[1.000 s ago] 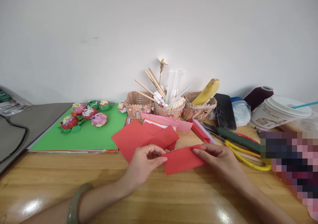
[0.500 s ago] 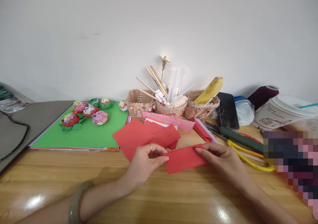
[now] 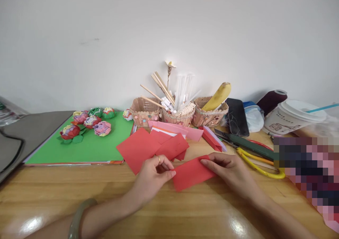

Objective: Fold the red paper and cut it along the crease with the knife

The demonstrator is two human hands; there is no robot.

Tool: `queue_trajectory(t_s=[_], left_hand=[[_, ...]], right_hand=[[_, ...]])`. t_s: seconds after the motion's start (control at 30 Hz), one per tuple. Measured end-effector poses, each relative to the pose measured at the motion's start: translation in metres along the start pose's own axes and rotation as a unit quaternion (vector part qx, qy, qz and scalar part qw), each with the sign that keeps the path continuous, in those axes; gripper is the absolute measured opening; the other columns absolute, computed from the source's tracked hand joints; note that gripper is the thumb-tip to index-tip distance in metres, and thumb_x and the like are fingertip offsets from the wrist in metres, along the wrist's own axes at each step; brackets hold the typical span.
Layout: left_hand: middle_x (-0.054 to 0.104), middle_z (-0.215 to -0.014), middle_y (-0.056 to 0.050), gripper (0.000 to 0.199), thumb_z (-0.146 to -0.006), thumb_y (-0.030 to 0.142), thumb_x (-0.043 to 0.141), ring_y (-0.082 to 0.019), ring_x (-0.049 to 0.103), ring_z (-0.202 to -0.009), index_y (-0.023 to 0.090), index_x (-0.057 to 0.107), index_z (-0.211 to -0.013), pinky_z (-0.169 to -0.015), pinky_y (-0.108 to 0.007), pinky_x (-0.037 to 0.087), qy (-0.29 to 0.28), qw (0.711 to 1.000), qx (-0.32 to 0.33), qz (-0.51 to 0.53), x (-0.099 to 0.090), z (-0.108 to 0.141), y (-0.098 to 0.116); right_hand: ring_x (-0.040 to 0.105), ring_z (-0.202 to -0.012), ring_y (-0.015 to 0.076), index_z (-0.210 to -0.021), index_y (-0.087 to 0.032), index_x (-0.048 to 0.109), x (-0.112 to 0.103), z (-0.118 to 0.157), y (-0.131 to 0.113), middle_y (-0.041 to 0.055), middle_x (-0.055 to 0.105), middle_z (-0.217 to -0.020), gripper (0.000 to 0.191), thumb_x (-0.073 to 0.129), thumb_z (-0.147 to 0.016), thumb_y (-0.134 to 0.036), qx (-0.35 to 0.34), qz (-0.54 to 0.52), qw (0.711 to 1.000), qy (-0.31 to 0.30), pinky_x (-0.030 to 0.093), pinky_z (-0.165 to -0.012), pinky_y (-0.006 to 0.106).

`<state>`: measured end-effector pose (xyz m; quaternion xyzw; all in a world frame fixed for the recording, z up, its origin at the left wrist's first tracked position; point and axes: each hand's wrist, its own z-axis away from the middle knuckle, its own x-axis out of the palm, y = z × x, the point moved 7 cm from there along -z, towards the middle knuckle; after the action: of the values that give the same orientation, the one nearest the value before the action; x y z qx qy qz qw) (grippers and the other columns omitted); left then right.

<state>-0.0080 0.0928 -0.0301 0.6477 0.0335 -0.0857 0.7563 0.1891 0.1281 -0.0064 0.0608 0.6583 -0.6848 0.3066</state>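
A folded red paper rectangle (image 3: 192, 173) is held between both hands above the wooden table (image 3: 148, 219). My left hand (image 3: 153, 173), with a ring on one finger, pinches its upper left corner between thumb and fingers. At the upper right corner, my right hand (image 3: 225, 168) grips the paper with its thumb on the near face. Just behind my left hand lie loose red paper squares (image 3: 139, 149), overlapping one another.
Paper flowers (image 3: 102, 128) sit on green paper (image 3: 97, 150) at the left. Behind are baskets (image 3: 145, 115) with sticks, straws and a banana (image 3: 218, 97). Scissors (image 3: 261, 163), a phone (image 3: 237, 117) and a lidded cup (image 3: 291, 119) are at the right.
The view has shifted slightly, so most things appear further left. The folded red paper is tilted a little more, its left end lower, with both hands still on it.
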Motion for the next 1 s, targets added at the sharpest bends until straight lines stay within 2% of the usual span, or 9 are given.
queue_trajectory(t_s=[0.2, 0.4, 0.5, 0.6, 0.77, 1.0], left_hand=[[0.060, -0.066, 0.002, 0.005, -0.070, 0.016, 0.060, -0.015, 0.053, -0.061, 0.020, 0.056, -0.070, -0.057, -0.024, 0.036, -0.015, 0.989, 0.042, -0.139, 0.006, 0.013, 0.006], [0.067, -0.072, -0.001, 0.019, -0.074, 0.003, 0.056, -0.017, 0.058, -0.069, 0.020, 0.065, -0.071, -0.063, -0.027, 0.038, -0.066, 0.941, 0.137, -0.303, 0.019, 0.019, 0.019], [0.068, -0.075, -0.003, 0.020, -0.080, 0.006, 0.055, -0.020, 0.060, -0.072, 0.019, 0.071, -0.079, -0.065, -0.029, 0.041, -0.074, 0.921, 0.199, -0.328, 0.023, 0.023, 0.024], [0.067, -0.074, -0.004, 0.022, -0.082, 0.008, 0.055, -0.020, 0.060, -0.070, 0.019, 0.073, -0.086, -0.064, -0.030, 0.042, -0.073, 0.906, 0.234, -0.346, 0.025, 0.027, 0.024], [0.063, -0.070, -0.003, 0.025, -0.081, 0.005, 0.055, -0.019, 0.059, -0.069, 0.019, 0.074, -0.091, -0.062, -0.029, 0.043, -0.055, 0.901, 0.275, -0.331, 0.025, 0.031, 0.024], [0.061, -0.068, -0.002, 0.026, -0.081, 0.004, 0.055, -0.018, 0.058, -0.067, 0.019, 0.074, -0.091, -0.062, -0.028, 0.045, -0.055, 0.897, 0.294, -0.327, 0.026, 0.031, 0.026]], right_hand=[[0.050, -0.064, 0.0161, -0.067, -0.020, 0.064, 0.007, -0.001, 0.007, 0.0023, 0.061, -0.067, 0.041, 0.050, -0.081, -0.056, 0.007, 0.057, 0.998, -0.027, 0.037, -0.057, 0.029], [0.049, -0.060, 0.0161, -0.064, -0.021, 0.060, 0.008, -0.001, 0.014, 0.0011, 0.058, -0.062, 0.038, 0.051, -0.081, -0.054, 0.025, 0.106, 0.993, -0.041, 0.035, -0.055, 0.029], [0.050, -0.061, 0.0166, -0.067, -0.021, 0.063, 0.008, 0.000, 0.015, 0.0017, 0.061, -0.065, 0.038, 0.049, -0.081, -0.054, 0.028, 0.122, 0.991, -0.048, 0.035, -0.056, 0.029], [0.051, -0.062, 0.0168, -0.068, -0.021, 0.063, 0.008, 0.000, 0.016, 0.0020, 0.062, -0.066, 0.039, 0.048, -0.081, -0.054, 0.029, 0.135, 0.989, -0.052, 0.035, -0.057, 0.029], [0.050, -0.061, 0.0159, -0.065, -0.021, 0.059, 0.009, -0.001, 0.016, 0.0011, 0.062, -0.065, 0.037, 0.047, -0.082, -0.052, 0.030, 0.156, 0.986, -0.051, 0.033, -0.057, 0.029], [0.051, -0.061, 0.0161, -0.065, -0.022, 0.059, 0.009, -0.002, 0.017, 0.0011, 0.062, -0.065, 0.037, 0.046, -0.082, -0.052, 0.030, 0.168, 0.984, -0.050, 0.034, -0.056, 0.028]])
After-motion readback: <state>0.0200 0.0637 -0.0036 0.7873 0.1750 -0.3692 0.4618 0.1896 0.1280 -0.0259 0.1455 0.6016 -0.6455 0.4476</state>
